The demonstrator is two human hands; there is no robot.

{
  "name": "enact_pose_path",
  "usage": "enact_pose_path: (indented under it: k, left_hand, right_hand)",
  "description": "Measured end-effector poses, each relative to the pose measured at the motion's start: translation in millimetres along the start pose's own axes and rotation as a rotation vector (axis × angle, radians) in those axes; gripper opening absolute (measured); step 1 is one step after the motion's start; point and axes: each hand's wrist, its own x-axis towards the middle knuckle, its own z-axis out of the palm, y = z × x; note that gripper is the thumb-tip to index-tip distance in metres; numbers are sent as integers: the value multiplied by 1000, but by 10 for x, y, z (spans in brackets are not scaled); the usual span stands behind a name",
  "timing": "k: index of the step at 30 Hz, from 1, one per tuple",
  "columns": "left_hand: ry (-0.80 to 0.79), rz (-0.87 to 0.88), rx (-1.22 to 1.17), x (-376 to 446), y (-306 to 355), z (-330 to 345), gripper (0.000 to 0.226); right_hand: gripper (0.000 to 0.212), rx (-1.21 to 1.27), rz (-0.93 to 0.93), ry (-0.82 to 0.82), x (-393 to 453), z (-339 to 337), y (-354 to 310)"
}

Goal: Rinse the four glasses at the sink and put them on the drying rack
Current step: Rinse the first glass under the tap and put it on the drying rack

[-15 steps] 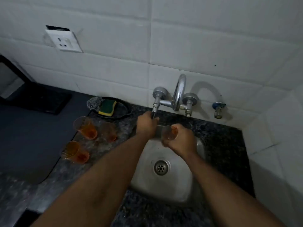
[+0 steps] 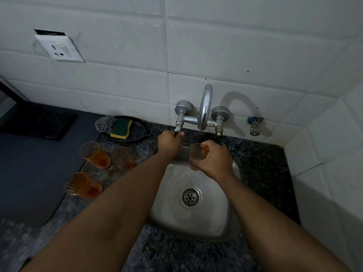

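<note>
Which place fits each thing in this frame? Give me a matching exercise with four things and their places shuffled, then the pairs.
Things:
1. sponge
2. drain
3. left hand
4. held glass

Places:
A. in the right hand, over the sink
B. on the left tap handle
C. on the dark dish by the wall
D. in the bottom of the sink

Pairs: 1-C, 2-D, 3-B, 4-A
</note>
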Motion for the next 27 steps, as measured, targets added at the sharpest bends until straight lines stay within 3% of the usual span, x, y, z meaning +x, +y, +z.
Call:
enact_pose_path:
  k: [5, 10, 14, 16, 19, 24, 27]
  left_hand:
    - [-27, -18, -5, 57, -74, -17, 35]
    - [-54, 46, 159, -127, 18, -111, 38]
    - [-89, 14, 177, -248, -45, -163, 9]
    - [-259, -21, 80, -373, -115, -187, 32]
    - [-545, 140, 95, -624, -271, -209, 68]
    - [-521, 228, 47, -753, -383, -171, 60]
    - [-534, 400, 170, -720, -282, -204, 70]
  right_hand:
    - [66, -6, 14, -27, -35, -7, -16]
    - [62, -9, 9, -22, -87, 4, -31]
    - [60, 18, 9, -39, -117, 29, -13]
    - [62, 36, 12, -55, -158, 52, -3]
    - [60, 80, 14, -69, -221, 104, -3]
    - [72, 170, -77, -81, -393, 180, 15]
    - [71, 77, -264, 81, -530, 279, 183]
